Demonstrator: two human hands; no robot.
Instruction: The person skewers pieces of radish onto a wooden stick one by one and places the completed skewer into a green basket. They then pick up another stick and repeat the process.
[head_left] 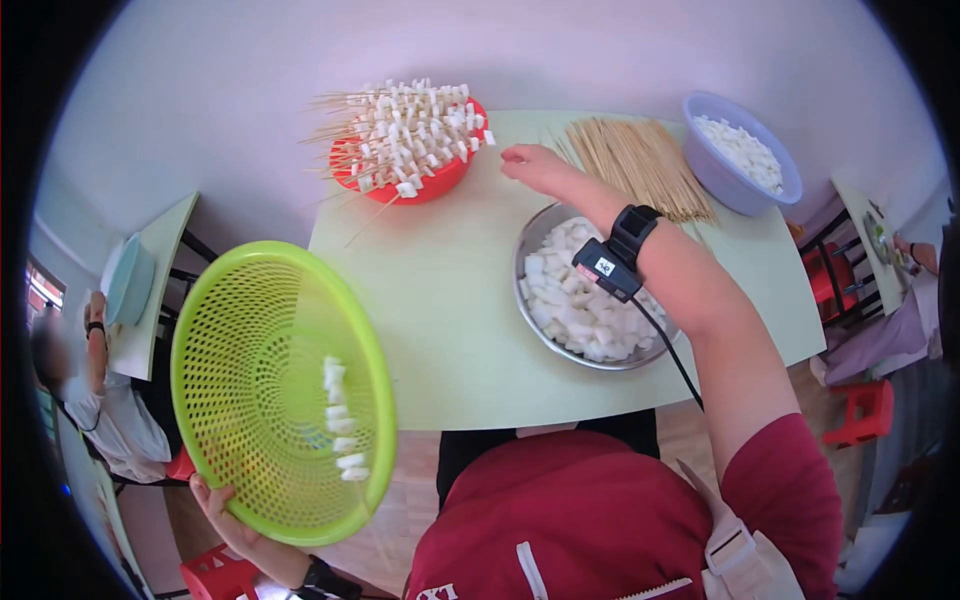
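My left hand [222,510] grips the rim of a lime-green plastic colander [270,265], holding it tilted off the table's left side. Inside the colander lies a row of white chunks [340,420], apparently on one skewer. My right hand [537,168] reaches over the far part of the table with fingers loosely bent and nothing visible in them. Just left of it, a red basin [440,185] carries a heap of skewers threaded with white pieces [415,125]. Below my right forearm stands a steel bowl [535,335] full of loose white chunks [580,300].
Bare bamboo skewers [640,165] lie in a pile at the table's far right. Beside them a lavender basin [720,170] holds more white pieces. A person [120,420] sits at another table on the left; another person's hand [922,255] shows far right, above a red stool [860,415].
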